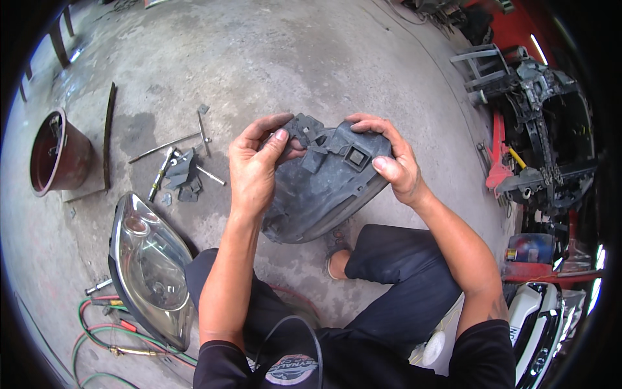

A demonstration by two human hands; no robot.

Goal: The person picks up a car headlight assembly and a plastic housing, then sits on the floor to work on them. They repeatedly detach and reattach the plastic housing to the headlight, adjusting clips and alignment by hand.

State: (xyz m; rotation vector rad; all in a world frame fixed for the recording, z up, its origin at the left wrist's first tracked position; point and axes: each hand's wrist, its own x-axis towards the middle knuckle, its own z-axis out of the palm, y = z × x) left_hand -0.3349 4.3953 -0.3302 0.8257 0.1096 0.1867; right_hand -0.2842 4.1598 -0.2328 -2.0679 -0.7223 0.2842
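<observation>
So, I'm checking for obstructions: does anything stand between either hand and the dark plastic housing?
Nothing visible blocks the right hand, which grips the dark plastic housing directly. The left hand pinches a small dark piece at the housing's upper left; I can't tell whether it's joined on.

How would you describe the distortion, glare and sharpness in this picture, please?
In the head view, a black fisheye rim cuts off the corners; in the head view, pale reflections mark the clear headlight lens; also in the head view, the left hand, right hand and dark plastic housing look fairly sharp, while shadow obscures parts of the metal assembly at right.
</observation>
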